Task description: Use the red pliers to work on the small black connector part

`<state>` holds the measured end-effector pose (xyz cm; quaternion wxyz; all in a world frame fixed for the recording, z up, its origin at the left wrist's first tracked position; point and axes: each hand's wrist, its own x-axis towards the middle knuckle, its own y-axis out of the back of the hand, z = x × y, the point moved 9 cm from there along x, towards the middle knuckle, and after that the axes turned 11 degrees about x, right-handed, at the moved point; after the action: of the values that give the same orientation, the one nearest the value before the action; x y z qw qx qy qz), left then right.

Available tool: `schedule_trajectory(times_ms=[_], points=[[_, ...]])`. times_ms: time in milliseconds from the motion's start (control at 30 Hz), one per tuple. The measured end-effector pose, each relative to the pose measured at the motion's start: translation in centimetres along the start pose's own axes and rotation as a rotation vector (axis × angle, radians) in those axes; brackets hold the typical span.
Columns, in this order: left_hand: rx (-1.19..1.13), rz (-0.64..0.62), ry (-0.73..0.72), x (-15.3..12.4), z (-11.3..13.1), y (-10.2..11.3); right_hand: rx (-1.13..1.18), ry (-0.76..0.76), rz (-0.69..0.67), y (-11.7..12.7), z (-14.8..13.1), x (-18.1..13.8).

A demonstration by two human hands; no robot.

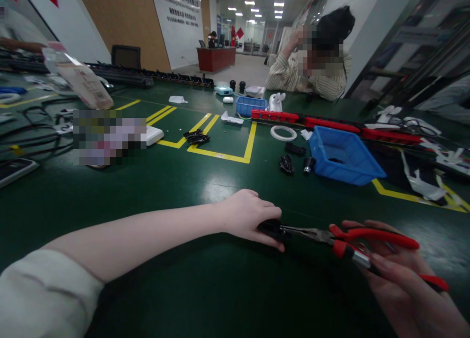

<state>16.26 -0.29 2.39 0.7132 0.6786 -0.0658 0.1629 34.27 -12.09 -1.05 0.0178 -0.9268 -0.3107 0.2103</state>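
Note:
My left hand (249, 218) rests on the green table (176, 191), fingers closed around a small black part (270, 228) pinned to the surface. Beside it, my right hand (400, 274) grips a pair of red-handled needle-nose pliers (352, 242). The pliers' metal jaws (304, 233) point left and meet the black part at my left fingertips. Most of the part is hidden under my fingers.
A blue bin (343, 157) stands beyond my hands, with small black parts (287, 163) and a white ring (283, 133) near it. Red strips (330, 123) cross the back right. Yellow tape lines (220, 156) mark the table. A person in a striped top (312, 74) sits opposite. Cables lie left.

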Motion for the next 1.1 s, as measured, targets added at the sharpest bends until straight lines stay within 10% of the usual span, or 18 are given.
schedule_trajectory(times_ms=[1100], points=[[0.041,-0.047,0.111,0.0,-0.7,-0.3,0.072,-0.087,-0.204,-1.4,1.3,0.6]])
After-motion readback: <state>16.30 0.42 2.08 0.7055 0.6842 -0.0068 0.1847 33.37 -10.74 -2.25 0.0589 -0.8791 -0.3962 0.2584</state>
